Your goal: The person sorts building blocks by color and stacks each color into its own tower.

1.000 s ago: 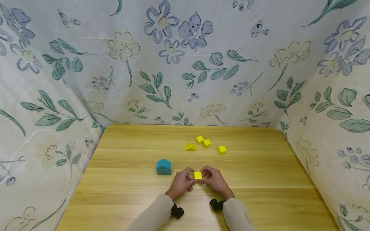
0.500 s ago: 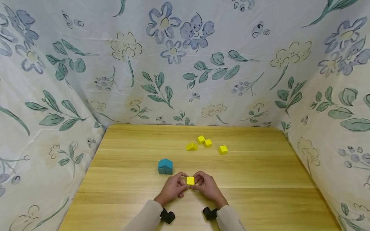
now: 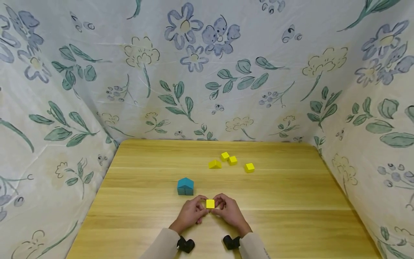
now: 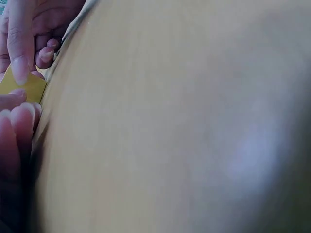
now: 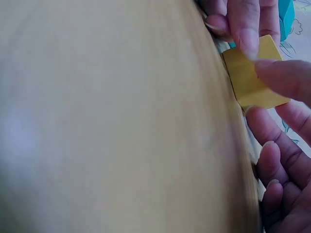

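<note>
Between my two hands, in the head view, is a yellow cube block (image 3: 210, 204), low in front of me over the table. My left hand (image 3: 191, 213) pinches it from the left, and my right hand (image 3: 228, 211) pinches it from the right. Both thumbs lie against the near face of the yellow block (image 5: 255, 80) in the right wrist view, their tips close together. The left wrist view catches the yellow block (image 4: 34, 88) at its edge, partly hidden by fingers. Just beyond my left hand stands a small blue block house (image 3: 185, 186), a roof piece over two cubes.
Farther back on the wooden table (image 3: 136, 201) lie a yellow triangular block (image 3: 215, 164), a pair of yellow cubes (image 3: 225, 156) close together, and a separate yellow cube (image 3: 249, 168) to their right. Floral cloth (image 3: 207, 82) hangs behind and along both sides.
Both hands have moved left and slightly toward me, still holding the yellow cube block between them. The head view has shifted slightly; the other blocks stay where they were on the table.
</note>
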A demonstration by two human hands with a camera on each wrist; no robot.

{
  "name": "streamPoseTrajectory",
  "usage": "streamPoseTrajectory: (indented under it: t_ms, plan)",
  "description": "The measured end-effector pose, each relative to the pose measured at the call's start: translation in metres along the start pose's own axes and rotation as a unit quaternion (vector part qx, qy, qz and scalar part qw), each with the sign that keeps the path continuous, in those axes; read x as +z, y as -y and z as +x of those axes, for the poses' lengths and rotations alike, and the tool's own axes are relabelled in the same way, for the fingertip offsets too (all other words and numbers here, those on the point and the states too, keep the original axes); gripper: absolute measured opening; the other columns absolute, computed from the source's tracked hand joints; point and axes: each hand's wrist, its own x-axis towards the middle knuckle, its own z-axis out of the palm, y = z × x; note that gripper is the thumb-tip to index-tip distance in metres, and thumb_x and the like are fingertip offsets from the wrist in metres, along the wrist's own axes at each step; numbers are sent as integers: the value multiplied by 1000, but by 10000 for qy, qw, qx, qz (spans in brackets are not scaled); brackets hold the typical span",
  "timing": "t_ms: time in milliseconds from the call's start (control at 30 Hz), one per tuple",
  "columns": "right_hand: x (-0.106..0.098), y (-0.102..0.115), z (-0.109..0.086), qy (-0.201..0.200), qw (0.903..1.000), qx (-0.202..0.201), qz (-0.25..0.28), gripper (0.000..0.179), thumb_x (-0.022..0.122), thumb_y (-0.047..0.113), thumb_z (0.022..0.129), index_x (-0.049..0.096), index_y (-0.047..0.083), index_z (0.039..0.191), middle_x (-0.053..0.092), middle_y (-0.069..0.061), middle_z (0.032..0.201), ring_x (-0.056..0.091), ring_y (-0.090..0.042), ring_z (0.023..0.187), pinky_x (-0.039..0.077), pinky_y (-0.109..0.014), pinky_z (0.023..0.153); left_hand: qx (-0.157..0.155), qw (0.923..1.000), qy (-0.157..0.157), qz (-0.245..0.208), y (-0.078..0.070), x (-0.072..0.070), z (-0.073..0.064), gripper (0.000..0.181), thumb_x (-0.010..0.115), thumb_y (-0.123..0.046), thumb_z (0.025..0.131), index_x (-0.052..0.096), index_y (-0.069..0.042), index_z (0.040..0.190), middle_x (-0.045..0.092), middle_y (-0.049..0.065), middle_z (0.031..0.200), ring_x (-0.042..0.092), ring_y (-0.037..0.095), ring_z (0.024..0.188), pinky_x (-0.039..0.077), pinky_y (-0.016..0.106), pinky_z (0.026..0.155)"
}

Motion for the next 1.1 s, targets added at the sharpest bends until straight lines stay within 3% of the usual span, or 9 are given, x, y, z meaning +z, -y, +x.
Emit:
streamPoseTrajectory:
  t_ms: [600, 900, 1000, 1100]
  plan:
    - [3, -1, -1, -196, 9990, -20, 411, 30, 80, 7, 78, 63, 4, 102, 63, -8, 86, 46, -12, 68, 38, -20, 61, -229, 9995, -99, 208, -1, 1, 3, 37, 71, -12, 88, 59, -8, 123, 60, -4, 66, 51, 8, 38, 46, 23, 38]
    - [-11, -8, -3, 170, 9962, 120, 841, 39, 77, 8, 81, 60, 0, 115, 63, -14, 97, 53, -18, 80, 44, -22, 69, -276, 9990, -71, 343, -3, 1, 3, 38, 71, -11, 88, 59, -7, 123, 60, -5, 64, 50, 6, 37, 46, 23, 38]
    - [-24, -11, -3, -203, 9923, 337, 1176, 38, 77, 7, 81, 61, -3, 115, 64, -15, 97, 56, -16, 79, 47, -23, 70, -317, 9989, -43, 330, -5, 1, 3, 38, 71, -11, 87, 59, -6, 123, 60, -4, 65, 50, 6, 38, 46, 23, 39]
    - [-39, -16, 1, -1146, 9819, 613, 1377, 35, 77, 5, 81, 63, -6, 111, 64, -13, 92, 58, -13, 75, 49, -22, 66, -384, 9988, -18, 294, -6, 1, 3, 39, 71, -11, 87, 59, -7, 124, 59, -4, 66, 51, 7, 38, 46, 23, 39]
